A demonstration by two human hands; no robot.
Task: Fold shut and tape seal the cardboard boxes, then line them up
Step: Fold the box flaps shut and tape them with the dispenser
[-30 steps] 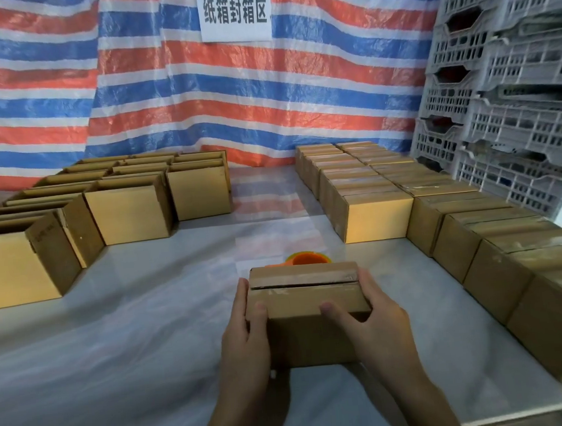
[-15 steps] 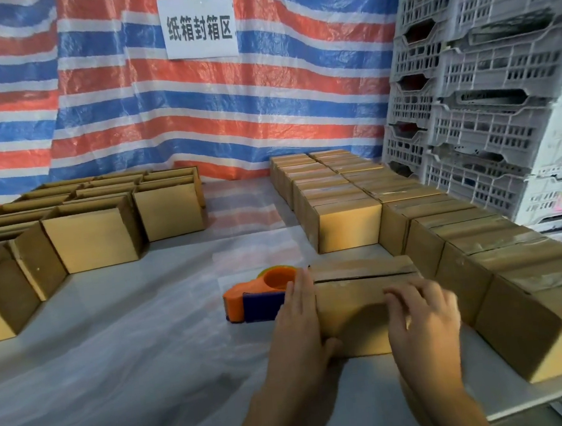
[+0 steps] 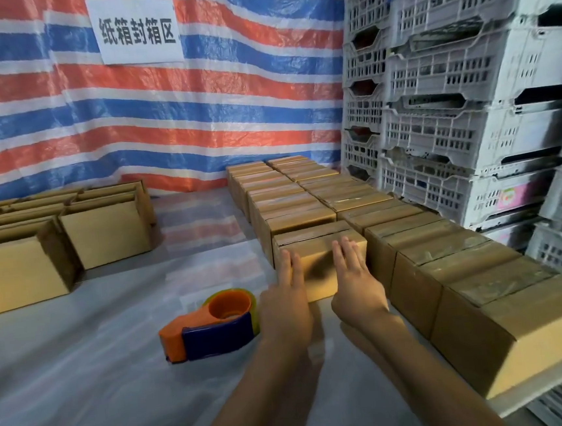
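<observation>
Head view, step: lining up closed box [image 3: 312, 240].
Hands: left hand [image 3: 285, 300], right hand [image 3: 355, 284] flat, pressing it.
Next: probably an open box [image 3: 105, 235], mid-left.

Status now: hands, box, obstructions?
Left hand and right hand press flat on sealed box. Box at front of taped row. Tape dispenser beside left hand, not blocking.
</observation>
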